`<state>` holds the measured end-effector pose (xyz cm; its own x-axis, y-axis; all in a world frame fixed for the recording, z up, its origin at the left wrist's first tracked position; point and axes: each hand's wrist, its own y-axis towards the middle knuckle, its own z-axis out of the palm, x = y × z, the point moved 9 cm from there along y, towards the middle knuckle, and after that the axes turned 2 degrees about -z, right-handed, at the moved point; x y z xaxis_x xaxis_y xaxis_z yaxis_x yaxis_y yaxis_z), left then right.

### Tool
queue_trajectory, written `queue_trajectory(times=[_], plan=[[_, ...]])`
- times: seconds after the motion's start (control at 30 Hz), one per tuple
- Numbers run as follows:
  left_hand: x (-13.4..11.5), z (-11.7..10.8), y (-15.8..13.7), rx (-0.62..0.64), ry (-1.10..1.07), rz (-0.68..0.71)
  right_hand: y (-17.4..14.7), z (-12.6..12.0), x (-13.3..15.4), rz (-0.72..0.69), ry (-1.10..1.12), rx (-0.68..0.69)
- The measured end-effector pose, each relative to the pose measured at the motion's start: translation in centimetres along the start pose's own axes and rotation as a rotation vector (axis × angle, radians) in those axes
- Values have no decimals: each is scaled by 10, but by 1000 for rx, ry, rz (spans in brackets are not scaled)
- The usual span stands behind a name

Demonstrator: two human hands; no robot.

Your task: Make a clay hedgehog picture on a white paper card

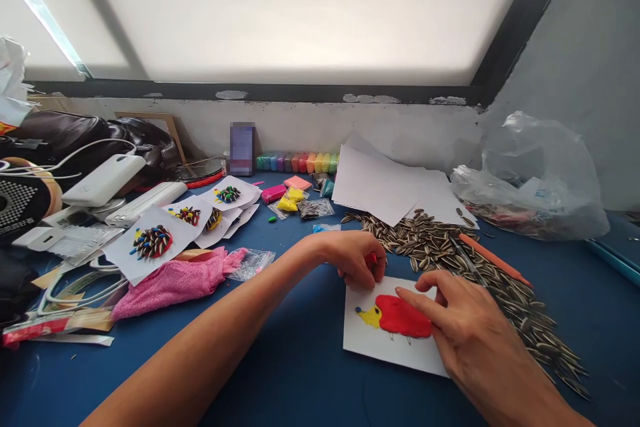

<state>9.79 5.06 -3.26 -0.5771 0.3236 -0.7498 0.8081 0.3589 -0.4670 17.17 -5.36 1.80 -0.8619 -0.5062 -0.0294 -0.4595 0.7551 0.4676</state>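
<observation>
A white card (pixel 367 340) lies on the blue table, bearing a flat hedgehog figure in modelling clay. Its body is red clay (pixel 403 317), its snout is yellow clay (pixel 371 316) with a small blue nose, and thin legs are drawn below. My left hand (pixel 361 259) is curled at the card's top edge, closed around a bit of red clay (pixel 371 258) that shows between the fingers. Over the card's right side is my right hand (pixel 467 320), its fingers apart. The index fingertip touches the red body or hovers just over it; I cannot tell which.
Sunflower seeds (pixel 425 240) spread behind and right of the card, with an orange pencil (pixel 495 260) among them. Paper sheets (pixel 380 180), a plastic bag (pixel 535 180) and clay packets (pixel 293 199) stand behind. Left are finished seed-covered cards (pixel 175 267), a pink cloth (pixel 175 287) and white chargers (pixel 105 180).
</observation>
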Motion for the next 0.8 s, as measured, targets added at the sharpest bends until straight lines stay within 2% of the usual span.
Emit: queue_trajectory(times=[0.23, 0.4, 0.67, 0.8], plan=[[3, 2, 1, 15, -14, 5, -3, 11, 10, -3, 11, 75], [4, 1, 1, 15, -8, 13, -5, 12, 6, 6, 35, 102], [2, 0, 1, -8, 18, -6, -7, 2, 5, -99, 33, 37], [1, 0, 0, -40, 28, -17, -11, -6, 7, -140, 107, -62]])
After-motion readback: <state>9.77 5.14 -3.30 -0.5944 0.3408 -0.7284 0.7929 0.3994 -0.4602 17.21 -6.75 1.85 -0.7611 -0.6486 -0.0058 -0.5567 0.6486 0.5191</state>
